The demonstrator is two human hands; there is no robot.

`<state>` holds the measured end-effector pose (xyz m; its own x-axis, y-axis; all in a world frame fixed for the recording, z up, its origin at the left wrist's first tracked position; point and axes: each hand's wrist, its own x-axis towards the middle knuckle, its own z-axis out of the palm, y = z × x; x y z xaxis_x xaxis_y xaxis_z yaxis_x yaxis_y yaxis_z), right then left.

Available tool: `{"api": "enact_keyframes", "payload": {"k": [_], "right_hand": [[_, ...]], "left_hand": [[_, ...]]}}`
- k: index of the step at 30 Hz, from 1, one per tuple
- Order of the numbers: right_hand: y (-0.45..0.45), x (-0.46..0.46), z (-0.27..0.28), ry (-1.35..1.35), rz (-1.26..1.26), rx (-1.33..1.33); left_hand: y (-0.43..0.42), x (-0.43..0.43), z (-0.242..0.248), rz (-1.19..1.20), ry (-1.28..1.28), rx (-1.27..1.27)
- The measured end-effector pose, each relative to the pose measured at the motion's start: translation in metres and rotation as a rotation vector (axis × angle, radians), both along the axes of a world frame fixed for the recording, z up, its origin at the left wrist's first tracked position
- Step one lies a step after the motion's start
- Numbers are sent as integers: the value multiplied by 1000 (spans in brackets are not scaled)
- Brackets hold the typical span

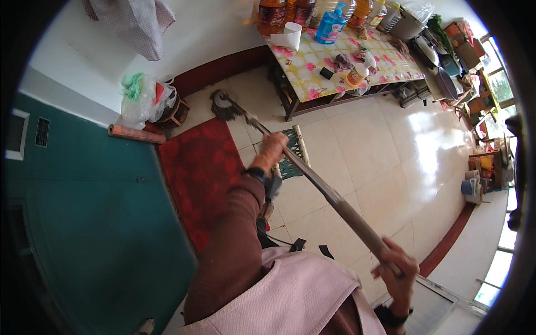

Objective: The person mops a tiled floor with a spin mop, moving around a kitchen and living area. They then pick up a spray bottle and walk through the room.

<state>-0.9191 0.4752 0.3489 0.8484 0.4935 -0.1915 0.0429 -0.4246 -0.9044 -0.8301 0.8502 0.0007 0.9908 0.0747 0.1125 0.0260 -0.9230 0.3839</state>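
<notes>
A long mop handle (318, 184) runs slantwise across the view, from lower right to upper left. My left hand (273, 147) is closed around its middle. Near its top end, my right hand (398, 264) grips it, with the fingers slightly blurred. At the far end the dark mop head (226, 105) lies on the tiled floor, between the red mat and the wall. A folding stool with green webbing (293, 155) stands just beyond my left hand, partly hidden by the hand and handle.
A red mat (197, 167) lies by the green door (92, 201). A table with a flowered cover (310, 83) holds bottles and a blue pump bottle (331, 26). Plastic bags (144, 100) and a rolled mat (136, 134) are by the wall. Shelves and buckets (471, 188) line the right.
</notes>
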Motion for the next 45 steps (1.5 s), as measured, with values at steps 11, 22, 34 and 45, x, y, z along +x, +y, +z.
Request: {"api": "enact_keyframes", "payload": {"k": [11, 22, 34, 45], "right_hand": [[2, -16, 43, -48, -214, -18], [94, 26, -9, -215, 41, -54], [105, 37, 12, -115, 38, -147], [92, 35, 37, -213, 210, -109]], "left_hand": [[-40, -34, 38, -57, -300, -219], [85, 11, 13, -38, -312, -234], [93, -8, 2, -62, -267, -263], [62, -59, 29, 79, -242, -340]]}}
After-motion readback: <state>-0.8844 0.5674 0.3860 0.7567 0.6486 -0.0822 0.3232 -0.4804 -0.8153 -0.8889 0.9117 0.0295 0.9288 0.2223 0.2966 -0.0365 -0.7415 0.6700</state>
